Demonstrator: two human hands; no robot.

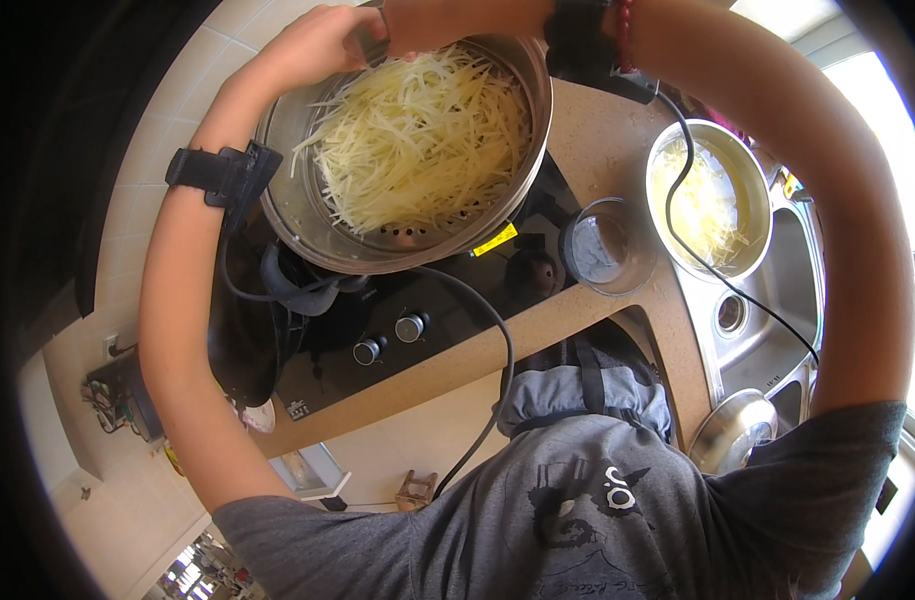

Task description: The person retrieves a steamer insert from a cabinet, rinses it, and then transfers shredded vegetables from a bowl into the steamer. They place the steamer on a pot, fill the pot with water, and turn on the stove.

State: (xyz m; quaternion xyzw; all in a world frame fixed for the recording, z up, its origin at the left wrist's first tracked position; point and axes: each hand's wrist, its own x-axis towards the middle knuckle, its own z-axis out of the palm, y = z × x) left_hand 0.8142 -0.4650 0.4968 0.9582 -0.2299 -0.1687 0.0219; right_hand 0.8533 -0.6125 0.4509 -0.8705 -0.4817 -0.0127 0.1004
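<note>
A large steel steamer pot [292, 225] with a perforated bottom stands over the black cooktop, heaped with pale shreds that look like potato [427, 142]. My left hand [322, 41] is at the pot's far side, fingers curled beside a narrow dark piece [372, 37] that I cannot identify. From the right, my right hand [457, 16] reaches across the top of the view, partly cut off, above the shreds. Its fingers end close to that same dark piece. Whether either hand grips it is not clear.
Right of the cooktop [337, 375] stands a clear glass bowl [637, 274]. A steel basin [757, 217] with liquid and more shreds sits by the sink [772, 300]. Another steel bowl [727, 431] lies lower right. A black cable [508, 352] hangs before the counter; a wok [240, 345] is left.
</note>
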